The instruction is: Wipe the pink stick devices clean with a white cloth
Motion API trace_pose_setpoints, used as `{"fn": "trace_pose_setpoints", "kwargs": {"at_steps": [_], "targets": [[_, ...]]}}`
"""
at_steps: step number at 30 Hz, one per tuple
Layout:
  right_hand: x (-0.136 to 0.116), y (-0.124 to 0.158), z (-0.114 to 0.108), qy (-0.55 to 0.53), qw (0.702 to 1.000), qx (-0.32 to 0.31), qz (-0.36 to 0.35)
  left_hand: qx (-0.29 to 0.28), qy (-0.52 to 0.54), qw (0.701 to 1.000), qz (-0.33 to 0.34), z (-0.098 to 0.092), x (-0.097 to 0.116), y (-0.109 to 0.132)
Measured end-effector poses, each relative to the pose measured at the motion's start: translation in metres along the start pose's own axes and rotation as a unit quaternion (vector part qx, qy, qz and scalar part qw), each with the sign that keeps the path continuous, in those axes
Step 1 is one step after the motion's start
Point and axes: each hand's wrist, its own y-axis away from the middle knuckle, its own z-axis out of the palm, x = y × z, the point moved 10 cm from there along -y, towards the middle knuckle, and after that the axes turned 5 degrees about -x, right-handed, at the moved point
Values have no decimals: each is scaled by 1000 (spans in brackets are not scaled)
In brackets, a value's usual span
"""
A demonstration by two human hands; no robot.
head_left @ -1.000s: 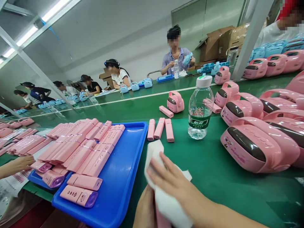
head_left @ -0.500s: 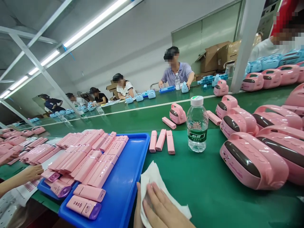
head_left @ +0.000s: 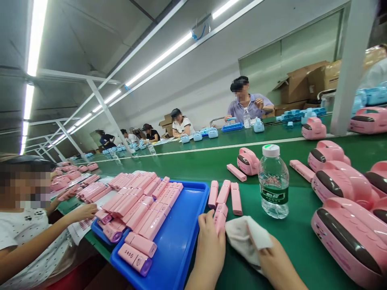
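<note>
A slim pink plastic bar (head_left: 220, 216) stands nearly upright, gripped in the left hand (head_left: 209, 241) just past the near right corner of the blue plastic tray (head_left: 177, 245). The right hand (head_left: 273, 262) is closed on a crumpled white cloth (head_left: 246, 237) resting on the green desk (head_left: 290, 241). The tray holds rows of matching pink bars (head_left: 145, 203), some with purple ends. Three more bars (head_left: 225, 195) lie side by side just beyond the held one. A clear water bottle (head_left: 273, 183) stands to their right, near large pink handled speakers (head_left: 347, 229). A seated person's hand (head_left: 87, 211) reaches toward the tray's far side.
</note>
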Motion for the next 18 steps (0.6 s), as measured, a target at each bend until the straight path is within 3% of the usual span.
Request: {"fn": "trace_pose_setpoints", "kwargs": {"at_steps": [3,6,9,11,14,16,18], "targets": [[28,-5,-6,-34,997,33,61,23,-71,997,15,-5,9,-11],[37,-3,-2,-61,994,31,85,13,-124,992,34,-9,18,-13],[40,1,1,-82,991,25,108,42,-191,980,21,-44,14,-12],[42,3,2,-93,988,25,121,77,-259,962,-28,-84,-4,-12],[39,4,7,-108,986,17,130,101,-358,917,-142,-138,-49,-10],[35,5,11,-117,984,14,133,95,-398,894,-184,-158,-75,-9],[29,7,14,-124,983,22,132,85,-406,889,-192,-164,-92,-11]]}}
